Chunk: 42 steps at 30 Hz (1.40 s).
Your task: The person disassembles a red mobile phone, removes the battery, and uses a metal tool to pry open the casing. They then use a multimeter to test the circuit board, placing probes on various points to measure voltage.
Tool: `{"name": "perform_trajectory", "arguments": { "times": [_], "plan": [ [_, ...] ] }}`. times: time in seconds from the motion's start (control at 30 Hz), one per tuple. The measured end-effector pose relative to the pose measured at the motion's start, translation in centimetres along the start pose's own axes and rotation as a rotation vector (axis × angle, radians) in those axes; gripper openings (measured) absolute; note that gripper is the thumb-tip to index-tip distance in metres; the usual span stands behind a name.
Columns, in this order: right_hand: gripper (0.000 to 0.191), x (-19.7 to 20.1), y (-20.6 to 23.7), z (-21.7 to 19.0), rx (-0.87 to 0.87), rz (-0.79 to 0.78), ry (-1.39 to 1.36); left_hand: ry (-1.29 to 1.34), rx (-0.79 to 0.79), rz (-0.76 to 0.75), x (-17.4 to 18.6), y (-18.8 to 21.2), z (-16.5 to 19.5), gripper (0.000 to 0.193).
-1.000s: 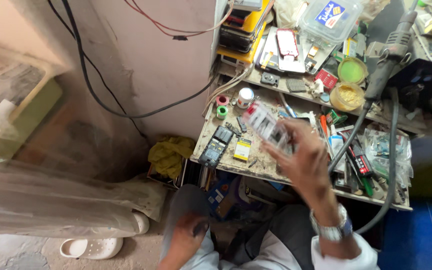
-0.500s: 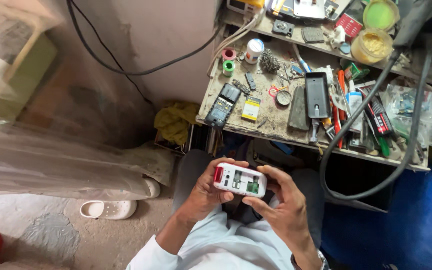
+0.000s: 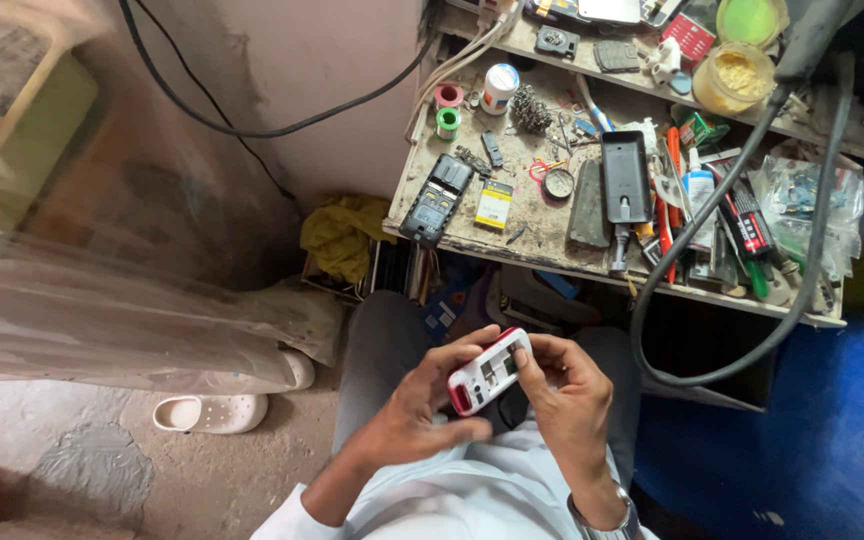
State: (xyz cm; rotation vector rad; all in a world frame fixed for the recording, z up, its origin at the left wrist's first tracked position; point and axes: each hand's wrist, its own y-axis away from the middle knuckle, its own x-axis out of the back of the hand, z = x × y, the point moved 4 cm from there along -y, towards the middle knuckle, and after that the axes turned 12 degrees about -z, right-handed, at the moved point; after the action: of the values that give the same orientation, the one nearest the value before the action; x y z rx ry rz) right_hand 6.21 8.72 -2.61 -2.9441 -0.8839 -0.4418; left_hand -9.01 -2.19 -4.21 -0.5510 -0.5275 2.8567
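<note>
- The cluttered workbench point(image 3: 542, 235) fills the upper right of the frame.
- The left hand point(image 3: 422, 405), low centre, curls under the phone casing, thumb across its near end.
- The right hand point(image 3: 567, 390), beside it, pinches the far end with bent fingers.
- The white-and-red phone casing point(image 3: 489, 371) sits tilted between both hands, above the lap.

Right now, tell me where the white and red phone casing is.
In the head view, the white and red phone casing sits low and centre, held over the lap between the left hand and right hand, below the cluttered workbench.
</note>
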Motion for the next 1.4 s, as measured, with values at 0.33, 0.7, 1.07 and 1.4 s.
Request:
{"name": "perform_trajectory", "arguments": {
  "times": [0.33, 0.7, 1.07, 1.4],
  "plan": [
    [0.021, -1.2, 1.2, -4.9, 0.475, 0.019, 0.551, 0.680, 0.454, 0.192, -1.3, 0.6, -4.7, 0.056],
    [0.023, -0.3, 1.5, -3.6, 0.549, 0.105, 0.630, 0.574, 0.403, 0.297, -3.2, -1.0, -5.4, 0.054],
    [0.031, 1.1, 1.0, -4.1, 0.498, -0.072, 0.465, 0.215, 0.468, 0.199, -3.2, -1.6, -2.4, 0.056],
    [0.026, 0.0, 0.8, -4.8, 0.496, -0.092, 0.372, 0.039, 0.519, 0.253, -1.9, -0.2, -1.9, 0.059]
  ]
}}
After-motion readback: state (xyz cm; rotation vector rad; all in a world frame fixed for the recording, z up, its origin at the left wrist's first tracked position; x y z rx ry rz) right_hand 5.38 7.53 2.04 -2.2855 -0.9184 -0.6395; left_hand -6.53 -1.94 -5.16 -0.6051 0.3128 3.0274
